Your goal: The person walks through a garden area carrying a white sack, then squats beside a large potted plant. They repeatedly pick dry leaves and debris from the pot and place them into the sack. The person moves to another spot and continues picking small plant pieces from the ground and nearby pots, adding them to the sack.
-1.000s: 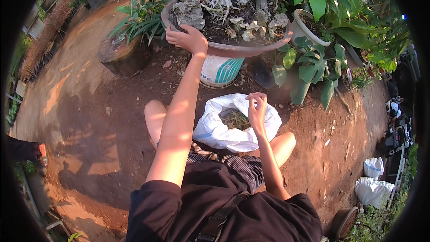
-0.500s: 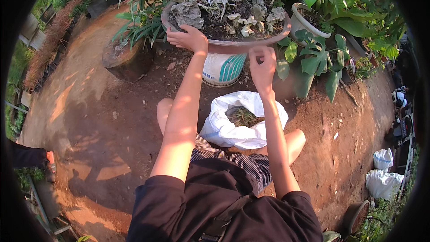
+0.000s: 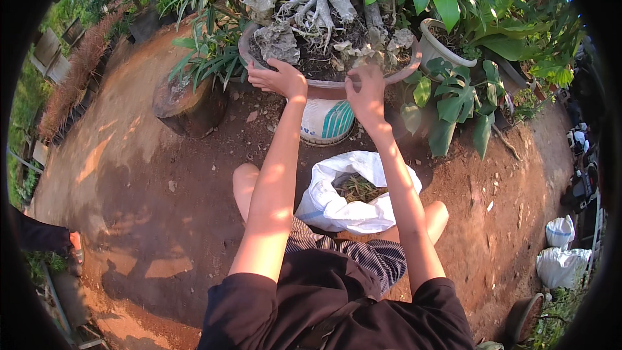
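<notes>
A wide, shallow bonsai pot [image 3: 402,76] holds a gnarled tree trunk with spreading roots [image 3: 334,0], dark soil and rough grey rocks [image 3: 276,43]. My left hand [image 3: 280,80] rests against the front left of its rim, fingers stretched and apart, holding nothing. Over the front rim, right of the middle, my right hand [image 3: 368,94] reaches to the soil with bent fingers pinched together; whatever is between the fingertips is hidden. Between my knees stands an open white sack [image 3: 330,204] with green and brown plant scraps [image 3: 359,189] inside.
A white bucket with green stripes [image 3: 324,123] stands beneath the pot. To its left is a tree stump [image 3: 188,109]; at the right, a pale pot [image 3: 447,48] and large-leaved plants. White sacks [image 3: 560,266] lie far right. Another person's foot [image 3: 78,246] shows at the left edge.
My right hand has moved from in front of the rim up and left, over it to the soil. My left hand stays at the rim. The whole view has shifted slightly.
</notes>
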A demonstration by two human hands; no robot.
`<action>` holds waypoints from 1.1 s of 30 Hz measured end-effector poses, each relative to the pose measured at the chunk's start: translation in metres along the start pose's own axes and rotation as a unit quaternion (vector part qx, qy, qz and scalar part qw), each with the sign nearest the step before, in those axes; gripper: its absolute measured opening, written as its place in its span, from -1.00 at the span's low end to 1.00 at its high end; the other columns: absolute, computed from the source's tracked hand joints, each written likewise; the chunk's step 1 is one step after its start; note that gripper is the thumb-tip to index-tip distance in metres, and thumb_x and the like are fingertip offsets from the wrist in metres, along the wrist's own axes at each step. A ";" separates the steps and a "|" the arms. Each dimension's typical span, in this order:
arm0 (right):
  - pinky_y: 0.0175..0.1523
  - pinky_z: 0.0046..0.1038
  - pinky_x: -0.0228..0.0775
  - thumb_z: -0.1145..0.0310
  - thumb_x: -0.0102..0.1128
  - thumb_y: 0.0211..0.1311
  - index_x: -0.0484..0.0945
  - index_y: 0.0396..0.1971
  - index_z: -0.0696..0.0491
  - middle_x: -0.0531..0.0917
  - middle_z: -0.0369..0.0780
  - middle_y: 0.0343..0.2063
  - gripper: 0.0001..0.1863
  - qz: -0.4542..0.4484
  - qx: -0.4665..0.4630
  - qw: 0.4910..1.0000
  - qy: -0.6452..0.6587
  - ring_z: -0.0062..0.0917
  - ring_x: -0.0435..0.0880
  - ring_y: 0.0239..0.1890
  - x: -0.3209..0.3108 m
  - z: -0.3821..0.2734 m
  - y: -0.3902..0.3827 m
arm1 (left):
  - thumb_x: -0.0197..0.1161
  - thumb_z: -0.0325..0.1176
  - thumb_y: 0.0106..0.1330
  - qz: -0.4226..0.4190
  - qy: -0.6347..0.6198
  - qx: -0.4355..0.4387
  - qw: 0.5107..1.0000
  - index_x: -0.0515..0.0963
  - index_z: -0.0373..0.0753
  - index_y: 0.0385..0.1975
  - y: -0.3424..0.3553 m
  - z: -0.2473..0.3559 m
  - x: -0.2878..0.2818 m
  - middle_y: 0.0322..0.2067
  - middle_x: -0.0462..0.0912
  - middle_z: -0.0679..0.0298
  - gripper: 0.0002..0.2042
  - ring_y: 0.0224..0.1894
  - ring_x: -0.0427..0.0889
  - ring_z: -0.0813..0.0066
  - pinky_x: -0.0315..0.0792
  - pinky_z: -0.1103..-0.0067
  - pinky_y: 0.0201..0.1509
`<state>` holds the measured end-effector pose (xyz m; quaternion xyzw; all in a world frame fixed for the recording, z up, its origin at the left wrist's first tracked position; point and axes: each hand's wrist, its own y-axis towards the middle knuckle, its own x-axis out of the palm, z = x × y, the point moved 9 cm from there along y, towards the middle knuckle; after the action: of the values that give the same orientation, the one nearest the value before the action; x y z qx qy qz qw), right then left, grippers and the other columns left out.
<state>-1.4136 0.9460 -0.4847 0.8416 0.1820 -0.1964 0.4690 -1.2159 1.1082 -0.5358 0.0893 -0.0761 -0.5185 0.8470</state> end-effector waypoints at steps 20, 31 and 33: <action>0.03 -0.22 0.35 0.55 0.38 0.09 0.50 -0.31 0.18 0.48 -0.13 -0.23 -0.78 0.033 0.007 0.996 0.083 -0.18 0.50 -0.13 -0.011 0.003 -0.023 | 0.08 -0.37 0.38 -0.134 -0.069 0.032 0.988 0.31 -0.42 0.07 -0.072 -0.093 -0.088 0.05 0.33 -0.09 -0.66 0.11 0.34 -0.03 0.21 0.16 0.23; 0.05 -0.19 0.32 0.53 0.40 0.09 0.52 -0.32 0.16 0.46 -0.13 -0.21 -0.78 0.028 0.000 0.997 0.073 -0.16 0.49 -0.12 -0.008 0.002 -0.024 | 0.45 0.12 0.07 -0.609 0.362 -0.180 0.682 -0.12 -0.47 0.47 -0.205 -0.290 -0.144 0.32 0.33 -0.27 0.16 0.37 0.36 -0.16 0.29 0.21 0.42; 0.09 -0.17 0.27 0.51 0.39 0.11 0.53 -0.31 0.12 0.46 -0.16 -0.17 -0.80 0.012 0.023 0.996 0.081 -0.17 0.46 -0.05 -0.005 0.006 -0.024 | 0.50 -0.02 0.02 -0.625 0.358 -0.193 0.666 -0.02 -0.57 0.42 -0.215 -0.298 -0.146 0.34 0.27 -0.34 0.11 0.39 0.35 -0.08 0.29 0.36 0.43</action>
<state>-1.4303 0.9518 -0.5027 0.8676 0.2044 -0.1258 0.4355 -1.4013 1.1641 -0.8806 0.1290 0.4090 -0.8574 0.2844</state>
